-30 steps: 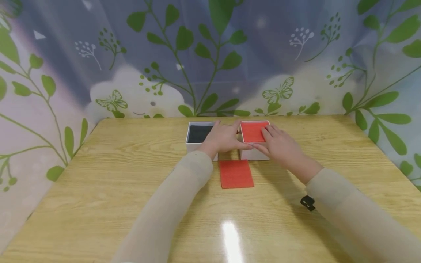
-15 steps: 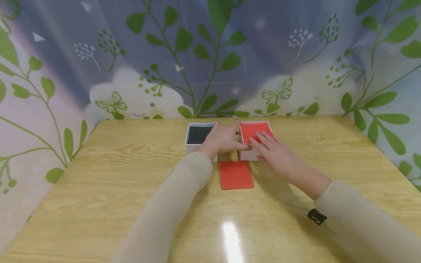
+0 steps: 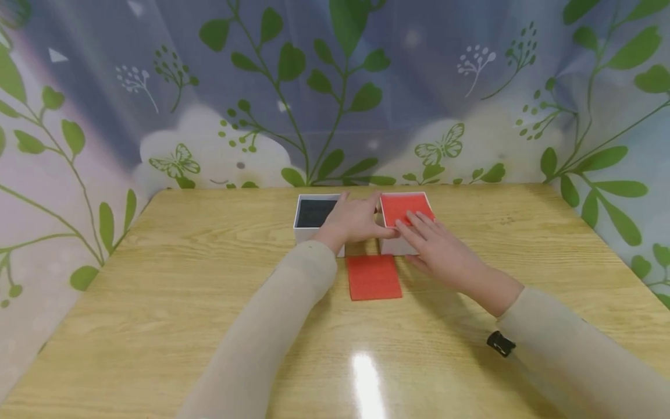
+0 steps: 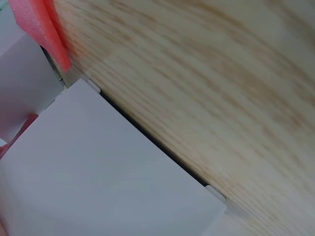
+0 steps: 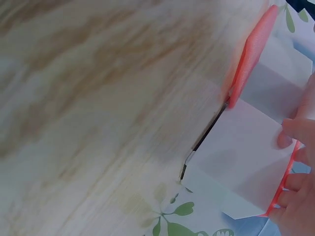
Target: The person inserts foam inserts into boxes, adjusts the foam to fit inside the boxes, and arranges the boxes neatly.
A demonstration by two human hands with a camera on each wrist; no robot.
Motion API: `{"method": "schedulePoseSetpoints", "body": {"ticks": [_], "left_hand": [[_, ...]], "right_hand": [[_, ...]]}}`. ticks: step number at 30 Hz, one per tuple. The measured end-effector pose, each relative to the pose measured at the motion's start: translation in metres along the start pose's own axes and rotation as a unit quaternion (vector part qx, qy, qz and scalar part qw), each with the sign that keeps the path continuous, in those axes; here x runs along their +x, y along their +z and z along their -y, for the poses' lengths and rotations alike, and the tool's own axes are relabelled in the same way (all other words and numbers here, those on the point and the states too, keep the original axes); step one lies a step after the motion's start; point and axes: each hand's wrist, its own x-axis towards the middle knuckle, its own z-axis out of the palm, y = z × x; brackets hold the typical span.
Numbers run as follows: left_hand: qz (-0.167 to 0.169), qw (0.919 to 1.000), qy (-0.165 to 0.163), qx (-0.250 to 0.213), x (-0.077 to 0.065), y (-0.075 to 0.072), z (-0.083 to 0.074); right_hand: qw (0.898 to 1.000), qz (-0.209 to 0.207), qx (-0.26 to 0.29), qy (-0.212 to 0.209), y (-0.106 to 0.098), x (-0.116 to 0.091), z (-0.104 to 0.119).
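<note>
Two white open-topped boxes stand side by side at the back of the table. A dark lining fills the left box; a red foam-like square covers the top of the right box. Between the boxes is my left hand, gripping the right box, thumb at its front left corner and forefinger near its back left corner. My right hand lies with straight fingers over the front right edge of the red square. In front of the boxes another red square lies flat on the table.
The wooden table runs back to a leaf-patterned curtain. A black clip-like object shows beside the right sleeve.
My right hand has drawn back toward the front of the right box, its fingers moving from the red square's right side to its front edge. The left hand has kept its place.
</note>
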Motion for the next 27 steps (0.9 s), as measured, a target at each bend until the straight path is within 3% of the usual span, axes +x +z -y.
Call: {"method": "schedulePoseSetpoints", "body": {"ticks": [15, 27], "left_hand": [[-0.002, 1.0, 0.004, 0.004, -0.0001, -0.0008, 0.0007], [0.001, 1.0, 0.003, 0.004, -0.0022, -0.0027, -0.0015]], "right_hand": [[1.0, -0.018, 0.001, 0.003, 0.004, 0.0044, -0.0001], [1.0, -0.008, 0.017, 0.016, -0.0002, 0.0066, 0.0003]]}}
